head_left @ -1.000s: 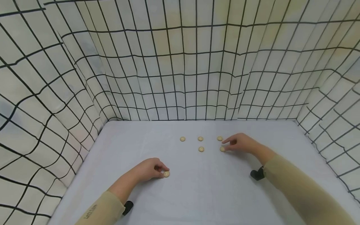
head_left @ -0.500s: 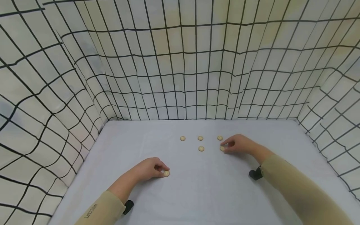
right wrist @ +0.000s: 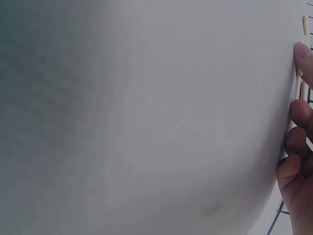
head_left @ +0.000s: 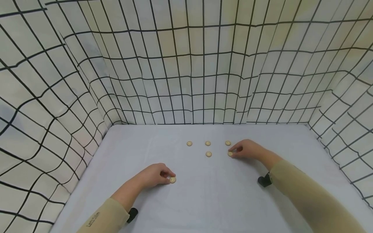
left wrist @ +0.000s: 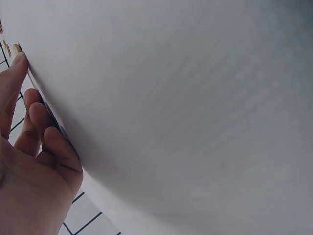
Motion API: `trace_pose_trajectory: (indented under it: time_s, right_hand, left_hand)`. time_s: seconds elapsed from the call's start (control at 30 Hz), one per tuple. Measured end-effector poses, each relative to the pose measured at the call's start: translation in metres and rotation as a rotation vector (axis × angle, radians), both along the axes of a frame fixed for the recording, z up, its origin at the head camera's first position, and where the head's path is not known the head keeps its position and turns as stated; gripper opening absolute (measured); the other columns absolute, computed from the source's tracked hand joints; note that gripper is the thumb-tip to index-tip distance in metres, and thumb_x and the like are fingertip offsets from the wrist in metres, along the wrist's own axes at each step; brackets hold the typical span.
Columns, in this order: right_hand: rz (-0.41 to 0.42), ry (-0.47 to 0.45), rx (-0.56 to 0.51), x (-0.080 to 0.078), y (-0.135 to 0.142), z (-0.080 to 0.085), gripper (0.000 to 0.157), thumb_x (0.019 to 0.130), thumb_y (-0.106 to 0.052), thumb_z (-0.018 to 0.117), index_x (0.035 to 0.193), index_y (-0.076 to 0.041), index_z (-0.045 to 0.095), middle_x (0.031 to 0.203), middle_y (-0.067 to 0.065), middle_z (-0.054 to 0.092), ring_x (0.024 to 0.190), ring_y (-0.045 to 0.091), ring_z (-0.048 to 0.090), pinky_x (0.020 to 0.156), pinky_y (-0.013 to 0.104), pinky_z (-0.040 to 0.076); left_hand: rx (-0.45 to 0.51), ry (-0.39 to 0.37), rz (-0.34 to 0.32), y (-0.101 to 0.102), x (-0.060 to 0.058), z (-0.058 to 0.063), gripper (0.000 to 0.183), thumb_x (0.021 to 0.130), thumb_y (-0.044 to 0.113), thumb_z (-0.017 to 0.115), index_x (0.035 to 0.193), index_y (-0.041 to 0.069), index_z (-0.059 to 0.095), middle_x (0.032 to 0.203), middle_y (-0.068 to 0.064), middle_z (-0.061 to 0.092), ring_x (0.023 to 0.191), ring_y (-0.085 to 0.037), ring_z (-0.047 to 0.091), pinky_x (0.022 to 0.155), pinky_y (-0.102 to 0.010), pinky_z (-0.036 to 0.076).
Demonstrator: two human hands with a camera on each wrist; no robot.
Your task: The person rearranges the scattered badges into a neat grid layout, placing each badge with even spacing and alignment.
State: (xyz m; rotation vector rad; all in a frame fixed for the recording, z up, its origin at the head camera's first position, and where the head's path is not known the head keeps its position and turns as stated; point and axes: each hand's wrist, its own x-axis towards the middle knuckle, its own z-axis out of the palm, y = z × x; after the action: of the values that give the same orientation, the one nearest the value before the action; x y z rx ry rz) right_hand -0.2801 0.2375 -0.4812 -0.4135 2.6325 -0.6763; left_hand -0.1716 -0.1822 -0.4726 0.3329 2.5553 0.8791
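Observation:
My left hand (head_left: 155, 175) pinches a round, pale wooden button (head_left: 173, 180) by its edge between thumb and index finger, low over the white table. In the left wrist view a sliver of that button (left wrist: 17, 48) shows beyond the thumb tip, and the other fingers curl against the cloth. Farther back on the right, my right hand (head_left: 247, 149) has thumb and index finger on either side of another such button (head_left: 230, 154). Its edge (right wrist: 300, 73) peeks out behind the thumb in the right wrist view.
Three like buttons form a back row: left (head_left: 189, 143), middle (head_left: 208, 143) and right (head_left: 228, 143). One more button (head_left: 208, 154) lies in front of the middle one. White walls with a black net (head_left: 204, 77) enclose the white tabletop (head_left: 198, 200).
My right hand's index finger has come down toward the thumb, closing around the button there. The left hand keeps its pinch in the same place.

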Motion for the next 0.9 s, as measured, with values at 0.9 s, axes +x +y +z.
trace_pose_trajectory:
  time_s: [0.9]
  right_hand:
    - [-0.015,0.003,0.021,-0.0013,-0.0021,-0.0017,0.029,0.084,-0.036,0.079,0.112,-0.029,0.076,0.092,-0.004,0.064,0.087,0.018,0.054,0.075,0.036,0.046]
  left_hand:
    - [-0.179,0.189,-0.171,0.0063,0.0026,0.0038,0.019,0.082,0.021,0.081,0.101,0.024,0.076,0.084,0.015,0.055,0.081,-0.006,0.052,0.076,-0.031,0.047]
